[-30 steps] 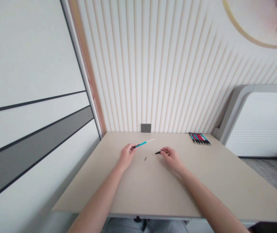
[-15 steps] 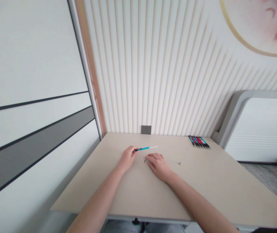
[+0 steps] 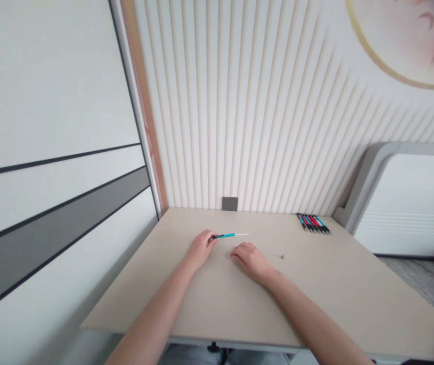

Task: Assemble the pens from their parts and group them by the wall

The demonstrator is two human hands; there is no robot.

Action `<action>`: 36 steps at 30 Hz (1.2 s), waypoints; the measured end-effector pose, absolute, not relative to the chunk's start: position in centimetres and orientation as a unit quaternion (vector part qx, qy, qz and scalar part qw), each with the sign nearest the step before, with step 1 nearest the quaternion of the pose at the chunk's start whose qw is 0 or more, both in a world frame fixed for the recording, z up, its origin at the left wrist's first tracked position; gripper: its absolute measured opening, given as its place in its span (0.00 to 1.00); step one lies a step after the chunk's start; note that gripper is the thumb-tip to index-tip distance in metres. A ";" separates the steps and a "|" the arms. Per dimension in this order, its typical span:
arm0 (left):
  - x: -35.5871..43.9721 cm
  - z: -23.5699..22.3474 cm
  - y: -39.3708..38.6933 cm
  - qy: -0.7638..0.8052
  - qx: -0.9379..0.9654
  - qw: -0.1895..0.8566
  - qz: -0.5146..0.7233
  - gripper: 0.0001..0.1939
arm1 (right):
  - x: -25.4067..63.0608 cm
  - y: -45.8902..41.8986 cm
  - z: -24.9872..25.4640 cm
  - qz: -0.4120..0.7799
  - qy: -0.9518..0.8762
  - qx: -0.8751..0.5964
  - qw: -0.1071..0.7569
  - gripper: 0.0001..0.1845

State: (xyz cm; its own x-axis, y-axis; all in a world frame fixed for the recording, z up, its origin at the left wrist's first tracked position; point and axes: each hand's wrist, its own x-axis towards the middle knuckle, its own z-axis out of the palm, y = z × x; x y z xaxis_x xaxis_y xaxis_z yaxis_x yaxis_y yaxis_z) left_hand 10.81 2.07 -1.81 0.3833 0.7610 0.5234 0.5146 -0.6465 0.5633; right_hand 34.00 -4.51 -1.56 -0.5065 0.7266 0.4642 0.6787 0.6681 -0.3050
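A ballpoint pen body [image 3: 226, 235] with a blue barrel points right, its thin white refill sticking out of the front end. My left hand [image 3: 201, 247] grips its black rear end between thumb and fingers, just above the table. To the right, my right hand [image 3: 251, 257] rests low at the tabletop, fingers bent and tips pinched together. The small grey piece, which looks like a pen spring, is hidden at those fingertips. The black pen part held earlier is not visible. Beyond the right hand lies a tiny metallic piece [image 3: 282, 257].
Several pens [image 3: 313, 223] in blue, red, white and black lie in a row at the back right of the beige table [image 3: 209, 309]. A ribbed wall with a dark socket [image 3: 229, 204] borders the back. A white cabinet [image 3: 61, 243] stands along the left.
My right hand moved left and down from holding a black pen part to the small grey piece, which has gone from the tabletop. The left hand's pen turned from upward-slanting to nearly level.
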 end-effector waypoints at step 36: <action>10.8 -1.6 1.9 0.384 0.826 0.169 0.377 0.06 | 38.6 -3.3 -1.8 0.180 -0.632 -0.564 0.500 0.18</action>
State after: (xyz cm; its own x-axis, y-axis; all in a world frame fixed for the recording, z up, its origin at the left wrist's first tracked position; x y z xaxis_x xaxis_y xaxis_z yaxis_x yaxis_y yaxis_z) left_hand 10.82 1.94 -1.63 0.4206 0.7619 0.4926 0.5063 -0.6477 0.5694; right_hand 38.57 -3.32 -1.84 0.1372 0.8928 0.4291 0.5331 0.2986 -0.7916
